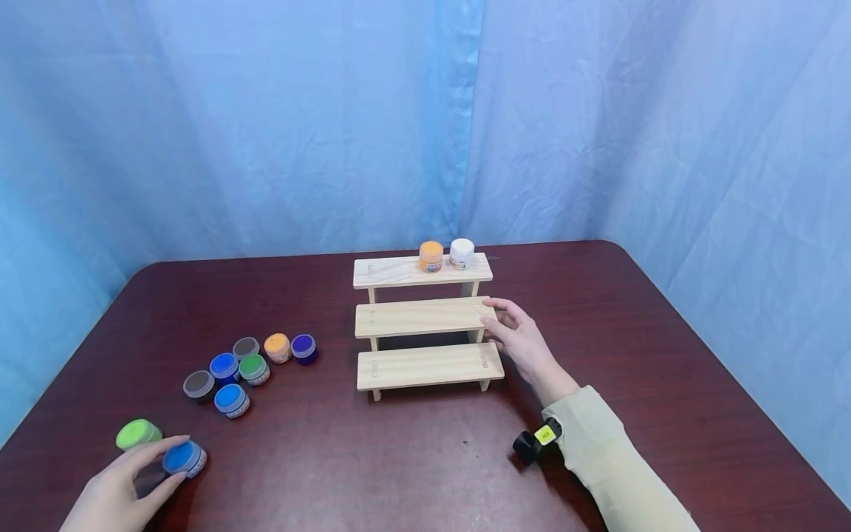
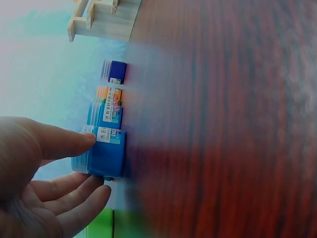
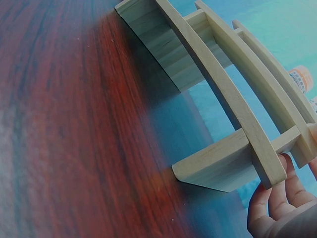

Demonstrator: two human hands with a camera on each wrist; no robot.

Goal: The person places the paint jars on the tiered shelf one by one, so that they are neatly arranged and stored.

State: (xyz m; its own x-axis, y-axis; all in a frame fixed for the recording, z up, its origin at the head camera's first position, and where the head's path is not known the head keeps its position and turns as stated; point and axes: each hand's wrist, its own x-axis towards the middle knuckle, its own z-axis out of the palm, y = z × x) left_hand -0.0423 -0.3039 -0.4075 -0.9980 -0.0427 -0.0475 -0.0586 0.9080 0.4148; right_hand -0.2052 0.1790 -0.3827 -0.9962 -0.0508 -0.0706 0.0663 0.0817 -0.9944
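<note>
At the lower left, my left hand [image 1: 122,484] has its thumb and fingers around a blue paint jar [image 1: 185,459], which stands on the table. In the left wrist view the thumb [image 2: 81,142] lies against this jar's clear lid. A light green paint jar [image 1: 138,434] is just behind that hand. My right hand [image 1: 525,343] holds the right end of a three-step wooden display rack [image 1: 425,318], with fingertips on the middle step. Some of its fingers curl near the step ends in the right wrist view. An orange jar [image 1: 431,257] and a white jar [image 1: 462,253] stand on the top step.
Several more paint jars stand between the left hand and the rack, among them a green jar [image 1: 254,369], an orange-lidded jar [image 1: 277,347] and a dark violet jar [image 1: 303,349]. The dark red table [image 1: 412,473] ends at a blue curtain [image 1: 319,125].
</note>
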